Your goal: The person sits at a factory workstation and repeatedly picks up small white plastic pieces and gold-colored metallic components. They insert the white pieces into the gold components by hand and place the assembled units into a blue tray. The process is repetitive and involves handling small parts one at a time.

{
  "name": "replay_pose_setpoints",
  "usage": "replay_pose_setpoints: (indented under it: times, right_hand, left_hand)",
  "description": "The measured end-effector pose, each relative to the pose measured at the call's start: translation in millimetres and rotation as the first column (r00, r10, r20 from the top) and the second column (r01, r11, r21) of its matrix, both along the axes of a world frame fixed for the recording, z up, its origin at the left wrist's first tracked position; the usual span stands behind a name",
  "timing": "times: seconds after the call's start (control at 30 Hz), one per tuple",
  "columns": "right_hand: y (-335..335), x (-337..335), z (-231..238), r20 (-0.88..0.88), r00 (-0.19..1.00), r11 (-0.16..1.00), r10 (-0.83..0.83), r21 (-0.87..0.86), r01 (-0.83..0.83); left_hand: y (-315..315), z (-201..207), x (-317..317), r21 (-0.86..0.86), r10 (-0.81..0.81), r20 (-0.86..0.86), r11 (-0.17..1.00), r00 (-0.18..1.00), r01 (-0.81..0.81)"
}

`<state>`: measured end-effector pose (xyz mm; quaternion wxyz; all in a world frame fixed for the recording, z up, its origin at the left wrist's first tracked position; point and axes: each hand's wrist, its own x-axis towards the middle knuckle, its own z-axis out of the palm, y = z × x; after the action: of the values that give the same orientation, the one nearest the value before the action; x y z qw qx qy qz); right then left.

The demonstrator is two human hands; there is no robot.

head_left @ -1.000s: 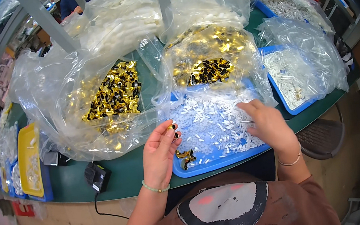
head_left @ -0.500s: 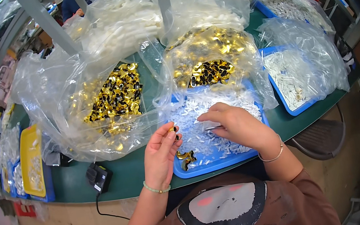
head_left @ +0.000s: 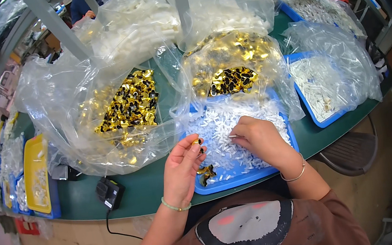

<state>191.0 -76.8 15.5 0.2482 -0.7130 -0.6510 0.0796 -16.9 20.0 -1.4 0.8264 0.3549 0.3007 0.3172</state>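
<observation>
Gold-and-black item [head_left: 197, 142] left, slim pale piece [head_left: 232, 136] right

The left hand [head_left: 178, 169] pinches the item narrowly, near the left side of the blue tray [head_left: 230, 185]; a light grip leaving the black parts uncovered would serve best. Over loose white pieces [head_left: 218, 128], the right hand [head_left: 262, 139] has thumb and forefinger closed on the slim pale piece; keeping its tip clear should help control.
</observation>
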Motion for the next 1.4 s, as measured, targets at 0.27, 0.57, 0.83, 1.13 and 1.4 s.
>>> replay_pose_setpoints:
  times: [0.27,0.57,0.83,1.13,1.4]
  right_hand:
    - [0.6,1.5,8.4,-0.156,0.988,0.991,0.019,0.137,0.002]
    - [-2.9,1.1,2.4,-0.251,0.966,0.973,0.065,0.23,-0.005]
    - [-0.9,-35.6,-3.6,-0.24,0.966,0.966,0.096,0.258,-0.032]
    - [-3.7,-28.3,8.4,-0.46,0.871,0.934,0.171,0.357,0.005]
    - [-6.8,-39.8,18.9,-0.572,0.818,0.973,0.067,0.218,0.072]
  left_hand:
    - [1.7,-3.2,-2.7,0.014,-0.021,0.044,1.0,0.999,0.021]
    - [-1.5,0.2,2.0,-0.013,-0.052,0.043,0.999,0.998,0.053]
    - [-3.3,-3.5,2.8,-0.033,-0.102,0.054,0.994,0.993,0.104]
    - [-6.6,-2.7,10.2,-0.127,-0.152,0.131,0.978,0.98,0.168]
    - [-4.2,-6.8,7.6,-0.19,-0.188,0.186,0.956,0.964,0.223]
